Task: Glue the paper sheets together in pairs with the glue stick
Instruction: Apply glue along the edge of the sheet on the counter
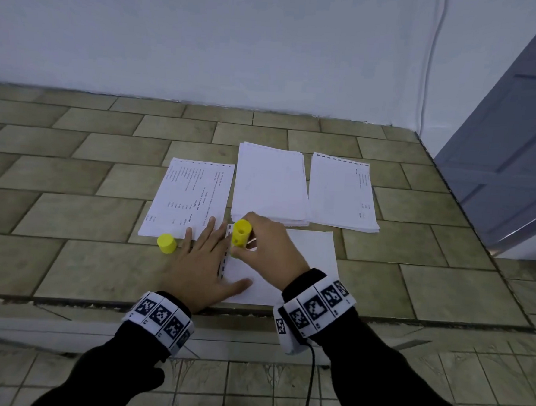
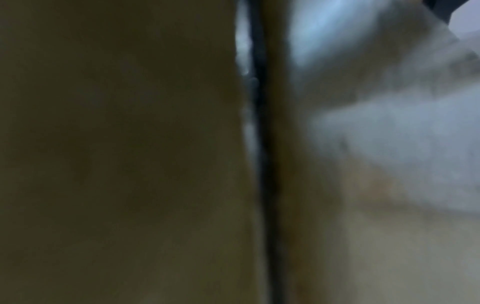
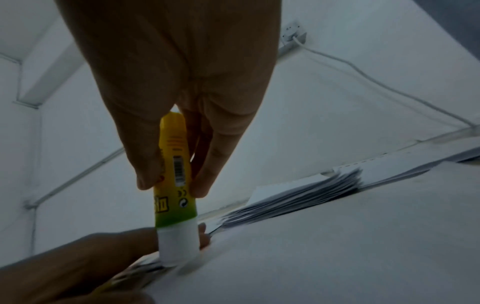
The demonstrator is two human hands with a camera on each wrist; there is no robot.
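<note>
My right hand (image 1: 258, 243) grips the yellow glue stick (image 1: 241, 234) upright, its white tip (image 3: 178, 251) pressed on the left edge of a blank white sheet (image 1: 304, 261) in front of me. My left hand (image 1: 207, 255) lies flat with straight fingers, holding down that sheet's punched left edge. The glue stick's yellow cap (image 1: 166, 243) stands on the tiles left of my left hand. Behind lie a printed sheet (image 1: 192, 195), a stack of blank sheets (image 1: 271, 184) and another stack (image 1: 342, 195). The left wrist view is dark and blurred.
The work surface is tan tiled floor (image 1: 83, 270) with a step edge (image 1: 378, 321) just behind my wrists. A white wall (image 1: 238, 44) rises behind the papers, with a cable (image 1: 429, 55) running down it. A grey door (image 1: 514, 155) stands at the right.
</note>
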